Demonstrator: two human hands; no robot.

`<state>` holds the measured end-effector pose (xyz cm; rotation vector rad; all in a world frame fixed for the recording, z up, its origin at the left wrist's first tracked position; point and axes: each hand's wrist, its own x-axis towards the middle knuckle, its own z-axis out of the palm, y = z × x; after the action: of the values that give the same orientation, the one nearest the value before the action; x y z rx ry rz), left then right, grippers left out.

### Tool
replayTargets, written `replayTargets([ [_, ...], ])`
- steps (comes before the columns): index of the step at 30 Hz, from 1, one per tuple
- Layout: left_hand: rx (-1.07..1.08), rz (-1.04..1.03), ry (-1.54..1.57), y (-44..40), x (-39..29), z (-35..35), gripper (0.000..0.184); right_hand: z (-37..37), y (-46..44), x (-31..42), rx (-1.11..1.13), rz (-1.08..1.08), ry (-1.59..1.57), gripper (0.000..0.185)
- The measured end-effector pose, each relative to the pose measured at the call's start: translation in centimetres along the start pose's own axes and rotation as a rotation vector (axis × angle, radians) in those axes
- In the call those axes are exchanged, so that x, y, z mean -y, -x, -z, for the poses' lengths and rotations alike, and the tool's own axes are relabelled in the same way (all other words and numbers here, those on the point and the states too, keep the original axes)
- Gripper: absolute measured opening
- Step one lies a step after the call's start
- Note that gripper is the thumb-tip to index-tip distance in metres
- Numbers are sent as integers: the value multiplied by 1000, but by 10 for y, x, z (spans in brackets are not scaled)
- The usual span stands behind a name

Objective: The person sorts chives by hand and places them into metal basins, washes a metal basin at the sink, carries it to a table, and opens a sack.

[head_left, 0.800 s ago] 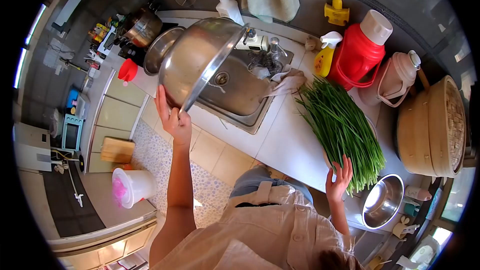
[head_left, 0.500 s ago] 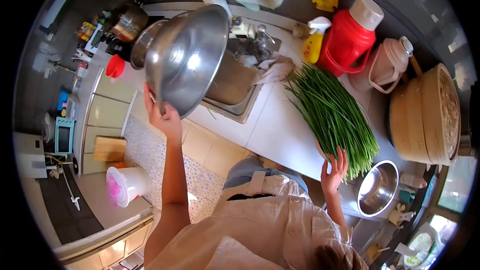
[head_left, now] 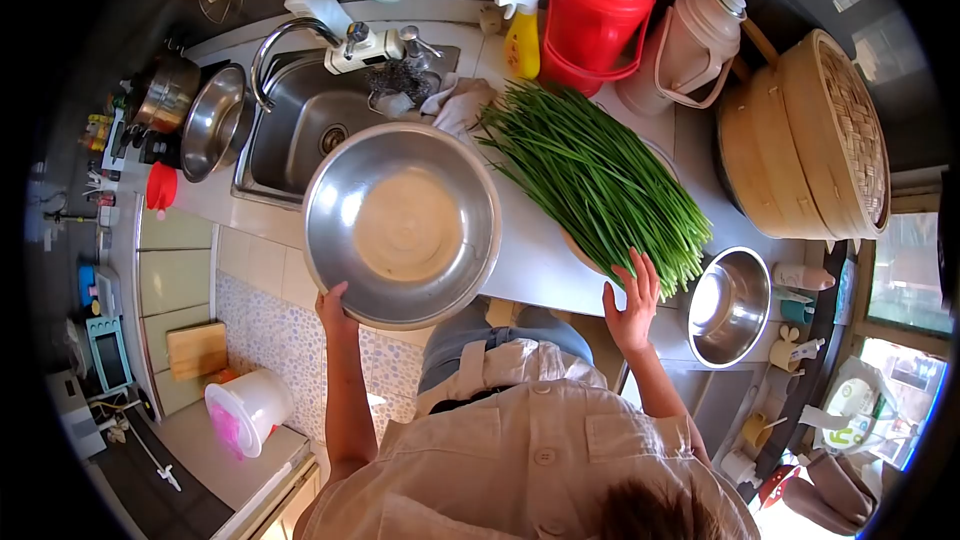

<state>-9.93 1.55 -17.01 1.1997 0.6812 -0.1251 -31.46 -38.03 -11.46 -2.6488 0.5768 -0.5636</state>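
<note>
A large metal bowl (head_left: 345, 240) is held by its rim in my left hand (head_left: 337, 308), thumb on the near left edge. Its inside faces up toward me, with a tan round bottom. My right hand (head_left: 632, 312) is open with fingers spread, at the near side of a big heap of long green garlic chives (head_left: 600, 180). Whether its fingertips touch the stalks I cannot tell. Under the chives shows part of a tan-rimmed container (head_left: 580, 255). A smaller shiny metal bowl (head_left: 730, 305) sits to the right of my right hand.
A steel sink (head_left: 300, 130) with a curved faucet (head_left: 262, 70) lies behind the large bowl, and another metal bowl (head_left: 215, 125) stands left of it. Along the back are a yellow spray bottle (head_left: 522, 40), a red thermos (head_left: 595, 20), a pink thermos (head_left: 685, 50) and a bamboo steamer (head_left: 790, 145).
The large bowl has come down from above the sink toward me, tipping from a steep tilt to more level. The view has shifted right. My right hand stays by the chives.
</note>
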Motion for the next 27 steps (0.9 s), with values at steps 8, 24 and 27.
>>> replayTargets([
  [8,153,102,-15,-7,40,-6,34,11,2,-24,-17,-6,-18,31],
  [24,-136,-706,-514,50,34,-67,28,36,-87,-133,194,-26,-140,84],
  [27,546,-291,-346,145,36,-153,24,12,-116,-161,298,-103,-225,92],
])
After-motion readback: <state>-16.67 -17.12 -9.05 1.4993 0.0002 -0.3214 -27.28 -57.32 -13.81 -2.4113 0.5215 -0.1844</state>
